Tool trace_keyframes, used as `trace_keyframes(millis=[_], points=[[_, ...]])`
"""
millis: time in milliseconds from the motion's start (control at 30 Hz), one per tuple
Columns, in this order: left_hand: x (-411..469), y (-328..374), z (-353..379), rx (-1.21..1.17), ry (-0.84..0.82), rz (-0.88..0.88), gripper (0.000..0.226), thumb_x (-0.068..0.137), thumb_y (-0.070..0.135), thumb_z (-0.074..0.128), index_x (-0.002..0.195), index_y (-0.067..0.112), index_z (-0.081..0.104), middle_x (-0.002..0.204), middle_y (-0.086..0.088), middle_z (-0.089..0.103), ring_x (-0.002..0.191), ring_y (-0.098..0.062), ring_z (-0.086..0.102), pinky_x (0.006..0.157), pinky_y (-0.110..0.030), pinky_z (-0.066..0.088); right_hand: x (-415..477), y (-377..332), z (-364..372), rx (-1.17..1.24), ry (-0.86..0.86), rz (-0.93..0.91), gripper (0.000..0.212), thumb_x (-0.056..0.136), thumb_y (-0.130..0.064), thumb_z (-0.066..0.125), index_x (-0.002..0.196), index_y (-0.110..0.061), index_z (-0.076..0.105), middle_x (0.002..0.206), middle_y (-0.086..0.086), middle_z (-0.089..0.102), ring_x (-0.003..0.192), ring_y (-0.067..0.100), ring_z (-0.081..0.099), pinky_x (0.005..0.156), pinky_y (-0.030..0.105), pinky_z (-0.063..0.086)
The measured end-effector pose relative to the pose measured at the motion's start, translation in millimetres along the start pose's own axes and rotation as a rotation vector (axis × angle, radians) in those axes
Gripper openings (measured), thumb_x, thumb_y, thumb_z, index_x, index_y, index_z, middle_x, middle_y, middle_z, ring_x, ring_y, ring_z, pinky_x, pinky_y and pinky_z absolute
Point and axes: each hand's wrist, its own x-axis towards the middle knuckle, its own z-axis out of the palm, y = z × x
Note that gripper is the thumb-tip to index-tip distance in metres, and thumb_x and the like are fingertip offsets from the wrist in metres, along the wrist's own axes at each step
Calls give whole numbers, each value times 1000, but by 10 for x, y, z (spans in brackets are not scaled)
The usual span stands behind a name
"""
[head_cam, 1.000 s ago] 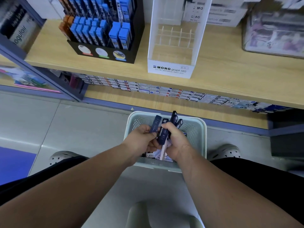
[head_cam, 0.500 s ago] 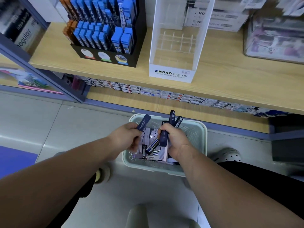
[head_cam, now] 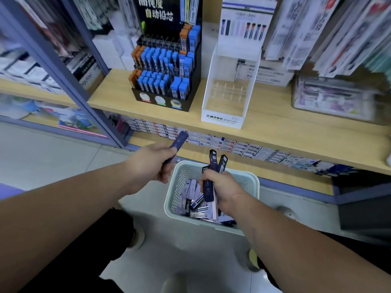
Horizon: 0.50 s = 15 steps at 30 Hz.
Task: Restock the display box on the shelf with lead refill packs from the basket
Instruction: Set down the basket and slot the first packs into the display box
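Since the display box [head_cam: 227, 96] up on the shelf [head_cam: 296, 125] is empty, my L hand [head_cam: 152, 163] grips one lead pack [head_cam: 179, 141] aimed at it, R hand [head_cam: 223, 190] clutching spare packs [head_cam: 213, 160] over the basket [head_cam: 169, 197].

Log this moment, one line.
left hand: grips one dark blue lead pack | right hand: grips several packs over pale green basket | white display box: empty

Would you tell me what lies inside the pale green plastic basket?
Jumbled white and dark blue lead refill packs; the right hand covers some, and the bottom of the basket is hidden.
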Motion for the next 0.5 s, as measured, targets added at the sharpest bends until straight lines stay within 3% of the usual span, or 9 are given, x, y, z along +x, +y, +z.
trace_keyframes(millis=[133, 333, 400, 500], points=[[-180, 329, 117, -60, 41, 155, 23, 104, 21, 46, 82, 16, 48, 58, -5, 38, 48, -20, 36, 51, -30, 40, -295, -379, -13, -77, -34, -98, 20, 81, -1, 60, 62, -4, 61, 58, 11, 57, 47, 19, 52, 44, 22, 42], [-253, 790, 250, -117, -10, 262, 14, 104, 14, 42, 113, 18, 52, 82, -16, 73, 57, -25, 58, 54, -32, 43, -606, -1098, -160, -119, 0, -232, 12, 80, -1, 63, 69, -7, 62, 65, 12, 60, 54, 21, 54, 56, 29, 48], [-160, 939, 284, -180, -18, 276, 14, 104, 14, 41, 116, 16, 48, 90, -18, 74, 59, -24, 59, 53, -33, 44, -703, -1346, -226, -114, 20, -281, 14, 80, 1, 62, 69, -7, 62, 65, 13, 59, 52, 21, 55, 55, 29, 48], [58, 1125, 361, -246, 25, 274, 17, 105, 22, 42, 117, 12, 45, 84, -14, 72, 59, -23, 57, 53, -33, 45, -785, -1646, -339, -106, 43, -330, 17, 80, 1, 62, 67, -9, 62, 66, 13, 57, 54, 21, 54, 52, 28, 48]])
